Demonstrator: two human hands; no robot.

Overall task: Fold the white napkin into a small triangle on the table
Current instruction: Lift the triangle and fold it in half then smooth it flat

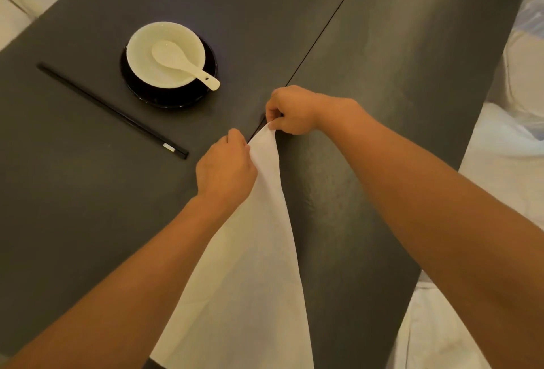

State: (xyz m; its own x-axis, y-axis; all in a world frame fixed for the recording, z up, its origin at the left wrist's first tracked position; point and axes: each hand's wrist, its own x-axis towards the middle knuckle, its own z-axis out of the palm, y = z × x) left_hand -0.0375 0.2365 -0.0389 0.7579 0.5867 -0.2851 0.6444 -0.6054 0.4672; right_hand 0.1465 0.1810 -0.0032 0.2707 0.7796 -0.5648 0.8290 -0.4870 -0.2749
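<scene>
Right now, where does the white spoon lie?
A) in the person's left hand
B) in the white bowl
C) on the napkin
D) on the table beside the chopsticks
B: the white spoon lies in the white bowl, its handle sticking out over the rim, while the left hand and right hand both pinch the white napkin.

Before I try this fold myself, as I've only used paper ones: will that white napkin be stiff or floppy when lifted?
Probably floppy: the napkin sags in a soft curve below the tip that the right hand pinches. Likely light too, since that pinch and the left hand gripping its edge seem enough to raise it.
</scene>
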